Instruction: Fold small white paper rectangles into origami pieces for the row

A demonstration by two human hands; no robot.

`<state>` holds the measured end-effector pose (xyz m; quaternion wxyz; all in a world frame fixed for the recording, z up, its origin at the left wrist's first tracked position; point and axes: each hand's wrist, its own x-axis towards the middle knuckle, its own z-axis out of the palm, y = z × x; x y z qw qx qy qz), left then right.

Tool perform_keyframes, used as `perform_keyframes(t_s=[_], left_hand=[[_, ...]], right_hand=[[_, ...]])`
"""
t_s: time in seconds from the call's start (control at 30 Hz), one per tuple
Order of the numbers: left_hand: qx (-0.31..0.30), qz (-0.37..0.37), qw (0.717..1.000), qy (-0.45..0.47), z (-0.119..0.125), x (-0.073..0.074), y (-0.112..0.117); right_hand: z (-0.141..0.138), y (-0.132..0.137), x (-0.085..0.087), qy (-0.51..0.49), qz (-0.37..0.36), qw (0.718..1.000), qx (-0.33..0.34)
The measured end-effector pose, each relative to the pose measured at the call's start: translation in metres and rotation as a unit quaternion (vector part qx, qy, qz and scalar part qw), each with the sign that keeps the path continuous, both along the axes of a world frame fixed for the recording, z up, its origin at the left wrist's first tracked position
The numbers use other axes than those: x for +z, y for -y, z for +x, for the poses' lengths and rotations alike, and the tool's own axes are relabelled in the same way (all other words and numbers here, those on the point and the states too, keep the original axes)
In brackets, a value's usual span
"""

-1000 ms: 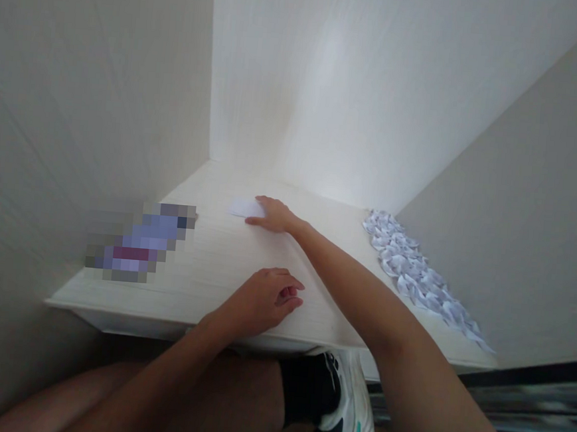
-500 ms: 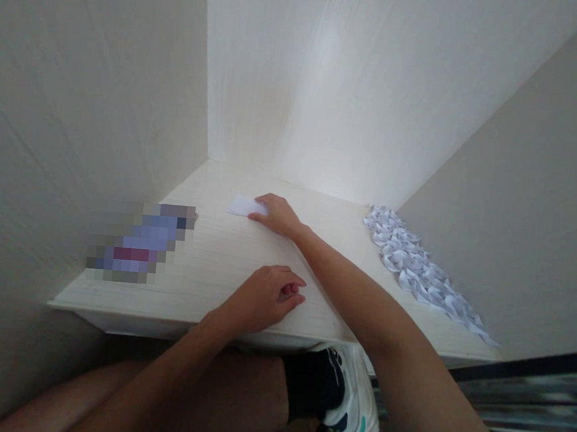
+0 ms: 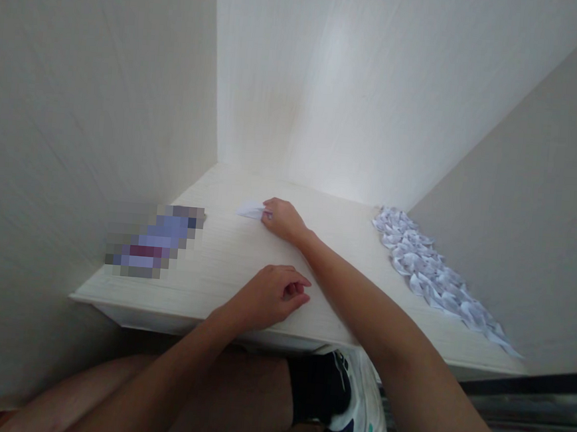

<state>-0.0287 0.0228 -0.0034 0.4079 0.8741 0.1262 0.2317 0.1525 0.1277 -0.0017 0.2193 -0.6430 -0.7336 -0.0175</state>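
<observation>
A white sheet of paper is at the far part of the pale shelf. My right hand pinches its right end between thumb and fingers, and the sheet looks bent or tilted there. Closer to the front edge, my left hand rests over the board with fingers curled and the thumb apart from them, holding nothing. Along the right wall lies a long heap of folded white paper pieces, overlapping one another.
Pale walls rise on the left, back and right of the shelf. A blurred-out bluish item lies by the left wall. Under the front edge are my bent leg and a white shoe. A dark metal rail is at lower right.
My right hand has closed on the paper, which lay flatter before and now shows a narrower, bent shape. The left hand keeps its pose. The view has shifted slightly.
</observation>
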Motion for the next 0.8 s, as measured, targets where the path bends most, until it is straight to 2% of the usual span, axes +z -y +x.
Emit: perform_keyframes(t_s=[0.13,0.23,0.3,0.37,0.47,0.53,0.6,0.7,0.8], left_hand=[[0.014,-0.014,1.0,0.016,0.0,0.0,0.001],[0.08,-0.085,0.992,0.053,0.001,-0.003,-0.002],[0.156,-0.154,0.972,0.091,0.001,-0.004,-0.008],[0.228,-0.222,0.939,0.132,0.0,-0.004,-0.017],[0.283,-0.318,0.886,0.185,-0.006,0.0,-0.03],[0.269,-0.363,0.869,0.199,-0.009,0.004,-0.036],[0.239,-0.381,0.869,0.206,-0.011,0.008,-0.04],[0.202,-0.38,0.874,0.227,-0.009,0.015,-0.044],[0.193,-0.361,0.881,0.238,-0.006,0.019,-0.048]], right_hand=[[0.003,0.004,0.01,-0.132,0.025,0.989,-0.058],[0.012,0.016,0.025,-0.244,0.009,0.966,-0.085],[0.018,0.033,0.033,-0.316,-0.018,0.946,-0.075],[0.022,0.054,0.038,-0.373,-0.045,0.925,-0.055],[0.025,0.088,0.039,-0.429,-0.097,0.898,-0.015],[0.024,0.106,0.038,-0.447,-0.132,0.885,0.011],[0.02,0.118,0.035,-0.456,-0.173,0.872,0.038],[0.011,0.126,0.029,-0.467,-0.24,0.847,0.081],[0.007,0.128,0.019,-0.473,-0.268,0.832,0.113]])
